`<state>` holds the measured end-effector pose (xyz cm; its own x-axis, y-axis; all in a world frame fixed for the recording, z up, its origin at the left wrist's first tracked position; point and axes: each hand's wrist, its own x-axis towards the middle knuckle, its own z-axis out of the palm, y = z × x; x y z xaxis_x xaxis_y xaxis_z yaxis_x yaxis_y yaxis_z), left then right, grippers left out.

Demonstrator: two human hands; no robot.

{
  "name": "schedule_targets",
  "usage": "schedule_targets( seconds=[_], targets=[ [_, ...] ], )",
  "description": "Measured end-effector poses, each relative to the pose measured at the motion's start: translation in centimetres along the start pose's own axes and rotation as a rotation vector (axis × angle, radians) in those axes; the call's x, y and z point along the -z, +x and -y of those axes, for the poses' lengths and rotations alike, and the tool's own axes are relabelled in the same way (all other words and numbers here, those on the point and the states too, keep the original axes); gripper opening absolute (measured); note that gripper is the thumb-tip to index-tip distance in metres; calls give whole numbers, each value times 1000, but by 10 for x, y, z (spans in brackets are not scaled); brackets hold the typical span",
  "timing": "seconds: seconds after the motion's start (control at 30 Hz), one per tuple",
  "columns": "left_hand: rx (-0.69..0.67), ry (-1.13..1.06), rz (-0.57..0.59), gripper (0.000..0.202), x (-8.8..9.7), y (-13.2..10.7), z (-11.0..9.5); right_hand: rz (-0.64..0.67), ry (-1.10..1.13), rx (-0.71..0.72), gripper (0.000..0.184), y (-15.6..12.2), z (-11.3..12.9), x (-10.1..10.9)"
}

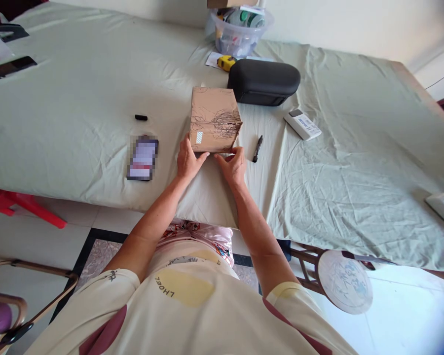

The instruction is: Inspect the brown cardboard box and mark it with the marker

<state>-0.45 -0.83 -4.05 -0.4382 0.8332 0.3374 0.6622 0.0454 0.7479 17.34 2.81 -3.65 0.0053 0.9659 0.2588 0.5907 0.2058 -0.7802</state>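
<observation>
Pale-green cloth (pixel 77 123) carries a phone (pixel 142 158). Next, the left hand (pixel 188 160) meets the box (pixel 213 118) at its near lower edge, mid-table, then the right hand (pixel 232 166), both with fingers together, unclamped. Box seems stiff, light: grip opposite sides. Pen (pixel 257 148) beyond.

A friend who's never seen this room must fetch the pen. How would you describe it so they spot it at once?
On the table under the pale green cloth, find the cardboard box near the front edge. The pen lies just right of it, between the box and the white remote. It is the only long, slim black thing there.
</observation>
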Motion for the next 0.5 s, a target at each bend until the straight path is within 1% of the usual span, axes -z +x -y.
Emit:
schedule_targets(
  seconds=[0.07,0.13,0.2,0.37,0.5],
  targets=[
    [16,11,-19,112,0,-4,-6,-44,10,11,64,-3,1,-6],
    [46,20,-35,112,0,-6,-11,-85,3,29,66,-6,2,-10],
    [71,27,-43,111,0,-7,-13,-101,-21,24,65,-7,3,-12],
    [62,-22,-41,106,1,-6,-12,-69,-11,-15,56,-4,3,-8],
    [83,-28,-1,100,2,-4,-9,-42,47,-3,48,1,-1,-1]
  ],
)
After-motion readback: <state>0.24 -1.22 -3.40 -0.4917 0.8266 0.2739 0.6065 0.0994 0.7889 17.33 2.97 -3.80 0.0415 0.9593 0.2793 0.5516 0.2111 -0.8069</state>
